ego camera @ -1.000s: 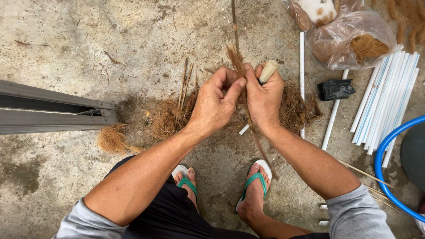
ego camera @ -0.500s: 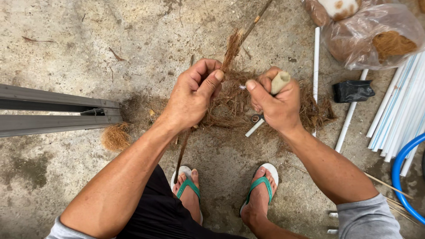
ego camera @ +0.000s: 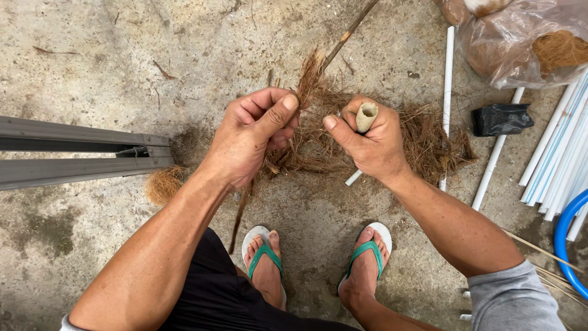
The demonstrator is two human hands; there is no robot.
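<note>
left hand (ego camera: 254,138) fist closed around a stick wrapped in brown coir fibre (ego camera: 309,76), over the fibre pile (ego camera: 422,138) on the concrete floor; right hand (ego camera: 367,141) curled tight on a short pale tube (ego camera: 366,116); looks mid-wrapping; next likely needs feeding more fibre, keeping tension

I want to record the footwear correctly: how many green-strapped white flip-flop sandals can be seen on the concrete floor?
2. One green-strapped white flip-flop sandal is on the person's left foot, below the left hand. The other sandal is on the right foot, below the right hand. None seems hidden.
</note>
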